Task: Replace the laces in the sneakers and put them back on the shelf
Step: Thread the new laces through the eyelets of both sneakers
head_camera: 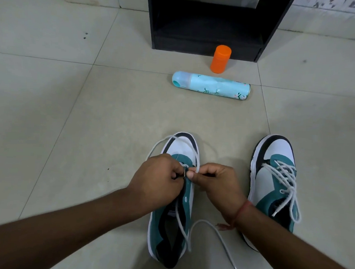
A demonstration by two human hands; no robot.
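Two teal, white and black sneakers stand on the tiled floor. Over the left sneaker [172, 223] both hands meet at its front eyelets. My left hand [159, 177] pinches the eyelet edge of the upper. My right hand [215, 182] pinches the white lace [214, 228] near its tip at the same spot. The lace loops over the toe and trails loose across the floor to the right. The right sneaker [273, 181] stands apart, laced with a white lace whose ends hang loose.
A black shelf unit [208, 22] stands ahead against the wall, its lower bay open. In front of it an orange capped container [220, 59] stands upright, and a light blue spray can [210, 85] lies on its side. Tiled floor [70, 107] spreads all around.
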